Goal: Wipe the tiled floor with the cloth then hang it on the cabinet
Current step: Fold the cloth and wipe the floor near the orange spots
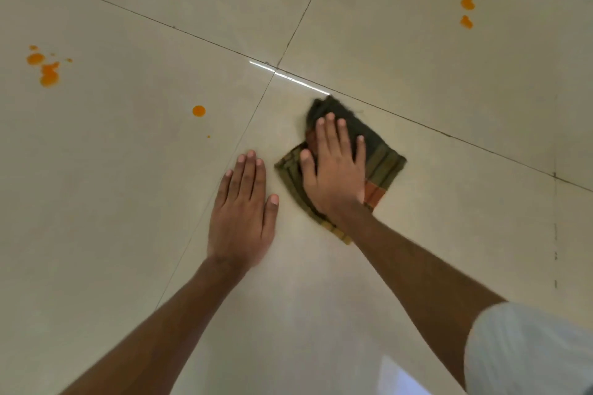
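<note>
A folded dark green cloth (382, 157) with orange and olive stripes lies on the glossy beige tiled floor (417, 58), just below a crossing of grout lines. My right hand (335, 170) presses flat on the cloth, fingers spread over it. Beside it, my left hand (244, 212) rests flat on the bare tile, fingers together, holding nothing. Orange spill spots mark the floor: a cluster at far left (46, 69), a single drop (199, 111) left of the cloth, and several at upper right (467, 11). No cabinet is in view.
Dark grout lines (192, 34) divide the large tiles. A light-coloured piece of clothing (526, 349) on my right side fills the bottom right corner. A bright window reflection (288, 75) glints on the floor just above the cloth.
</note>
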